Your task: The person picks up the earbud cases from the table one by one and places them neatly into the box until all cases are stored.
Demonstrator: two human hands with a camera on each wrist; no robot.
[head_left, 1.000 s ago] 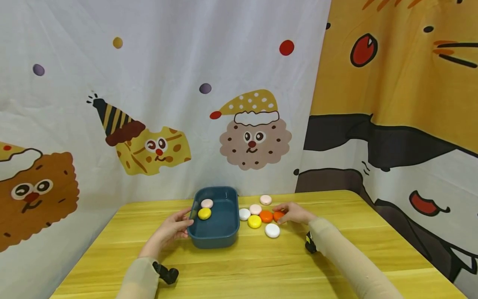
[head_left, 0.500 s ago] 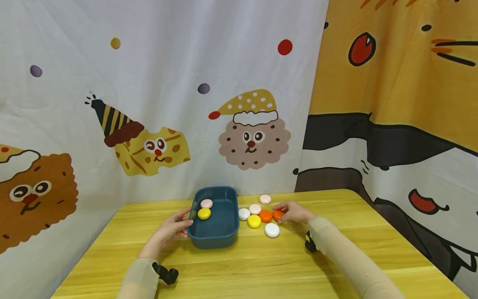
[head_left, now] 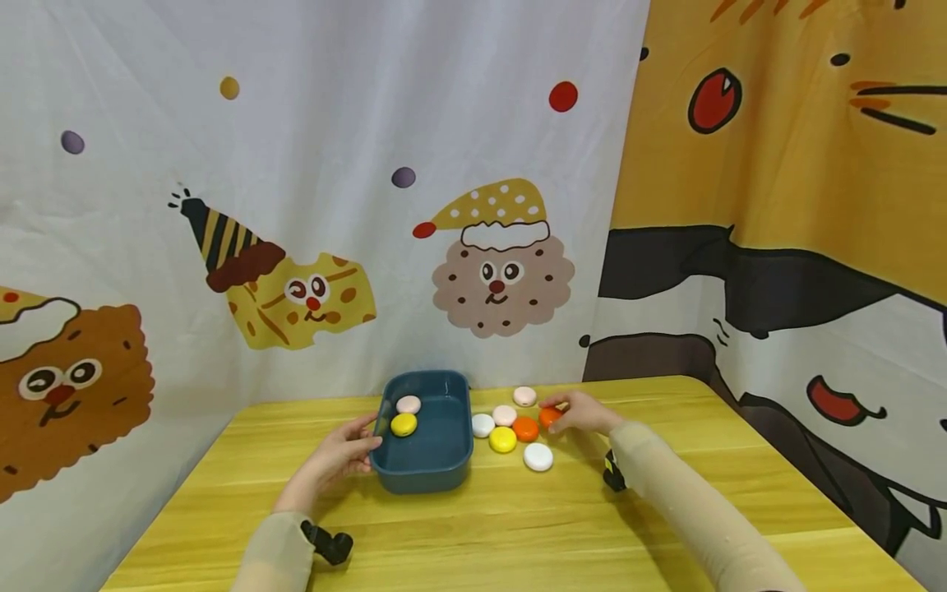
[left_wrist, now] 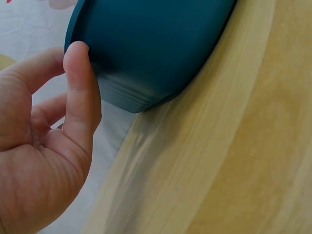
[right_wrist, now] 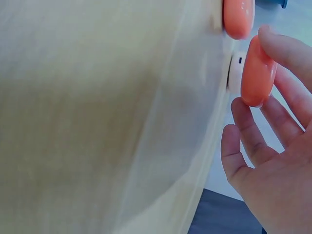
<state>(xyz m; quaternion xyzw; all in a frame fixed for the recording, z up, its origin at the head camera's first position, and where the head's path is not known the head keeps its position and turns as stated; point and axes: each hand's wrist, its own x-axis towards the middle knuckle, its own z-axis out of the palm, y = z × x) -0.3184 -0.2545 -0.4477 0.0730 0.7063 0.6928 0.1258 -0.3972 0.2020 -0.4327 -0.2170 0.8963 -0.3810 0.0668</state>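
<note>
Slippage looks the likeliest trouble in the head view: the right hand (head_left: 582,411) pinches a glossy orange disc (head_left: 549,417) at the right end of the loose pieces, and its rounded surface could roll out under off-centre pressure. Carried low to the left, it might knock the second orange disc (head_left: 526,428), the yellow disc (head_left: 503,440), the middle pink disc (head_left: 505,416) or the small white disc (head_left: 483,425), which crowd between it and the blue box (head_left: 423,483). The near white disc (head_left: 538,457) lies closer to the person, the far pink disc (head_left: 524,396) towards the curtain (head_left: 333,123). The left hand (head_left: 336,452) holds the box at its left rim; a hard pull could drag it across the desk (head_left: 459,543). Inside, a pink piece (head_left: 408,404) and a yellow piece (head_left: 404,424) lie on the left.

From the left wrist, the thumb meets the box edge and hides some fingertips, so how firmly they grip is unclear; a light hold might let the box turn if bumped.

From the right wrist, the held disc is tilted on edge between thumb and fingers, the lowest finger off it. A pale piece (right_wrist: 236,72) shows just behind, easily nudged.
</note>
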